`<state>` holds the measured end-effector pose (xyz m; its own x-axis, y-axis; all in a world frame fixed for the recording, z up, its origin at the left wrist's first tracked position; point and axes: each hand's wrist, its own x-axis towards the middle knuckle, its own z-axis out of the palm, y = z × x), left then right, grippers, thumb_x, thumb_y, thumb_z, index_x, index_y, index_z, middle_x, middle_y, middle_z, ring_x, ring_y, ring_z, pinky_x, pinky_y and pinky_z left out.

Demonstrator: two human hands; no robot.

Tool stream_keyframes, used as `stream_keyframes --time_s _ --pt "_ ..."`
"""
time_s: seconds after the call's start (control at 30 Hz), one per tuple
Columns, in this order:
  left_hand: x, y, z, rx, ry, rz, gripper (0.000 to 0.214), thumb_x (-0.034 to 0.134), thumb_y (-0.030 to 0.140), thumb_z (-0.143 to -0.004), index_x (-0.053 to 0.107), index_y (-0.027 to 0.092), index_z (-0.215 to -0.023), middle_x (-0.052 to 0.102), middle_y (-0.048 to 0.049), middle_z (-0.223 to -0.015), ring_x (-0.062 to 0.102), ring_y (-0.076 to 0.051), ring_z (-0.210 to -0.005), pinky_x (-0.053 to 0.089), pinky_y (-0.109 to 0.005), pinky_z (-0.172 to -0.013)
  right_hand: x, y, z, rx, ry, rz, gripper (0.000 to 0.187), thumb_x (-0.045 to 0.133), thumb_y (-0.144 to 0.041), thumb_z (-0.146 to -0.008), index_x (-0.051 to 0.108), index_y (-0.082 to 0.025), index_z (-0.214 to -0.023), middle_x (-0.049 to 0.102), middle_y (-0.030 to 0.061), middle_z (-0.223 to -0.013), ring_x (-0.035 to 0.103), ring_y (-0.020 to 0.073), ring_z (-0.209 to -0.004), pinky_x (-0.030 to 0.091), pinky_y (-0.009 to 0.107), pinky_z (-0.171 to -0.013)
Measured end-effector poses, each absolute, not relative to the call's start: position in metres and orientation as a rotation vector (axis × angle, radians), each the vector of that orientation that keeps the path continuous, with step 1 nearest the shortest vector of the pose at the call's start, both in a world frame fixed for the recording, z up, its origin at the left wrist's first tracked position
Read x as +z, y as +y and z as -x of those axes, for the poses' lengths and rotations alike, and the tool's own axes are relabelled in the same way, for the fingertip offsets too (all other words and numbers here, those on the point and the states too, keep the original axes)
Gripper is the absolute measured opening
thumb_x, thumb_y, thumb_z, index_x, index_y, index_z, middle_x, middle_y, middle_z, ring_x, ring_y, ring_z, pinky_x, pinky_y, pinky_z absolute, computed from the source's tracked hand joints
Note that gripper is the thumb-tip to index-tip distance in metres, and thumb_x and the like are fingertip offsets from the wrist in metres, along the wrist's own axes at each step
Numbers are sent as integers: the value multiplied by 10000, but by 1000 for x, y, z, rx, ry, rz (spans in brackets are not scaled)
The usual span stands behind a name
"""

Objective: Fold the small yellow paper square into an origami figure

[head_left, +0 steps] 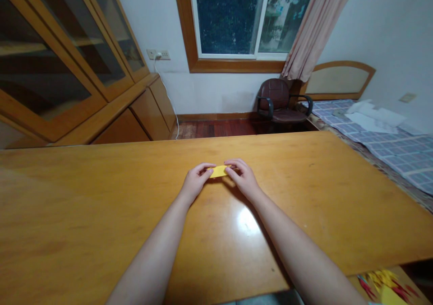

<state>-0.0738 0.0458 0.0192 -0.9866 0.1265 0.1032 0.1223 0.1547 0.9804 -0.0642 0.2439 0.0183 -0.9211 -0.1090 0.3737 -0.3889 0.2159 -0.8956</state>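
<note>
A small folded piece of yellow paper [218,171] lies at the middle of a wide wooden table [101,196]. My left hand [196,181] pinches its left end with curled fingers. My right hand [242,177] pinches its right end the same way. Both hands rest on the tabletop, and their fingers hide part of the paper.
Colourful paper pieces [385,282] lie below the table's near right corner. Beyond the table stand a dark armchair [282,102] under a window, a wooden glass-door cabinet [67,70] on the left and a bed [389,138] with a checked cover on the right.
</note>
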Motion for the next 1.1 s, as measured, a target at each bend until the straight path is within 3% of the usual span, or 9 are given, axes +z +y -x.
stream_keyframes --time_s 0.07,0.17,0.3,0.4,0.5,0.7,0.9,1.1 --pt "19 45 75 2137 2243 -200 332 676 381 -753 696 150 -991 703 -61 -905 636 -195 -808 503 -304 -761 22 244 62 1624 -2236 -601 338 682 -348 -830 652 -258 -1155 553 99 -1280 575 221 -1074 519 339 -816" --pt "19 44 76 2241 2067 -158 349 702 376 -728 680 147 -991 696 -49 -865 633 -175 -746 506 -288 -721 24 245 61 1387 -2247 -713 454 747 -321 -790 620 -305 -1226 481 96 -1370 511 250 -1175 482 423 -936" --pt "18 44 74 2209 2027 -196 314 708 338 -727 679 144 -972 685 -40 -827 618 -154 -708 484 -248 -651 20 245 64 1170 -2271 -791 170 691 -270 -849 717 -297 -1014 587 76 -1246 517 247 -1128 457 448 -947" --pt "18 44 73 2144 2045 -239 305 696 326 -739 674 143 -982 684 -41 -809 613 -154 -691 483 -252 -639 19 245 66 1133 -2259 -837 96 671 -252 -866 721 -281 -943 668 58 -1085 541 231 -1045 449 427 -928" --pt "19 45 74 2072 2153 -269 287 656 362 -778 681 152 -973 690 -55 -851 625 -176 -741 505 -288 -693 22 244 65 1164 -2267 -833 76 646 -252 -887 713 -252 -923 693 52 -952 555 221 -969 440 405 -903" --pt "22 46 76 1927 2598 -542 268 569 407 -863 724 194 -914 627 -90 -1055 574 -225 -1076 500 -321 -861 23 242 64 1393 -2317 -648 86 665 -262 -862 694 -211 -799 684 39 -830 585 195 -844 425 367 -834" --pt "19 49 69 1748 2633 -536 223 654 399 -817 706 192 -880 685 -43 -881 624 -180 -832 485 -292 -781 14 242 69 1710 -2362 -486 131 688 -300 -815 691 -192 -740 640 19 -770 583 168 -780 433 299 -744" --pt "19 49 68 1701 2659 -461 235 627 405 -817 697 180 -822 704 -35 -829 625 -182 -787 472 -281 -742 14 241 68 1750 -2386 -466 106 690 -276 -786 684 -183 -735 623 12 -758 571 155 -751 430 275 -699"
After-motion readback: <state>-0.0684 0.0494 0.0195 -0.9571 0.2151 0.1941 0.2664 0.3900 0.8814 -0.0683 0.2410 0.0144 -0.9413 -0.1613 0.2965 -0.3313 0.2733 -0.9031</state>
